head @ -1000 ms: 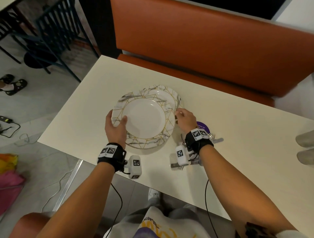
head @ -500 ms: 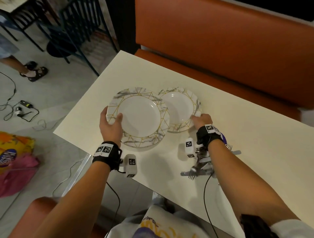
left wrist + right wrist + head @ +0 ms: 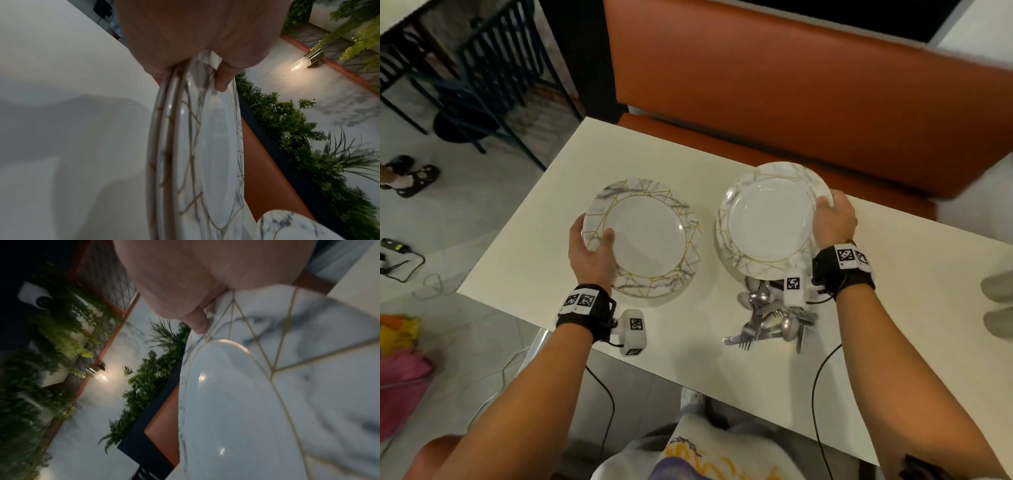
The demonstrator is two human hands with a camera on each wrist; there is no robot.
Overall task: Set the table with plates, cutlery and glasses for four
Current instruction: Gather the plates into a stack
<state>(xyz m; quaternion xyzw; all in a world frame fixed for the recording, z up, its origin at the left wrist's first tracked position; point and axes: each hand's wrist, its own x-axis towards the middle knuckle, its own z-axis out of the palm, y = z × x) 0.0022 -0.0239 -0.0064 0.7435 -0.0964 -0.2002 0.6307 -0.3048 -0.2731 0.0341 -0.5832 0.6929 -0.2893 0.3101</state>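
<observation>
A stack of marbled white plates (image 3: pixel 650 236) with gold lines sits at the left of the cream table (image 3: pixel 619 154). My left hand (image 3: pixel 594 240) grips its near-left rim, thumb on top; the left wrist view shows stacked rims (image 3: pixel 164 146) under the thumb (image 3: pixel 222 78). My right hand (image 3: pixel 828 209) holds one matching plate (image 3: pixel 767 219) by its right rim, tilted and lifted clear of the table above a pile of forks and spoons (image 3: pixel 767 318). The right wrist view shows that plate (image 3: pixel 267 402) under my thumb (image 3: pixel 197 324).
An orange bench (image 3: pixel 791 85) runs along the table's far side. Two pale rounded objects (image 3: pixel 996 284) are cut off at the right edge of the table. Dark metal chairs (image 3: pixel 482 68) stand on the floor to the left. Cables hang from both wrists.
My right hand has drawn one plate off the stack and carried it right, lifted above the cutlery. The left hand keeps its grip on the stack.
</observation>
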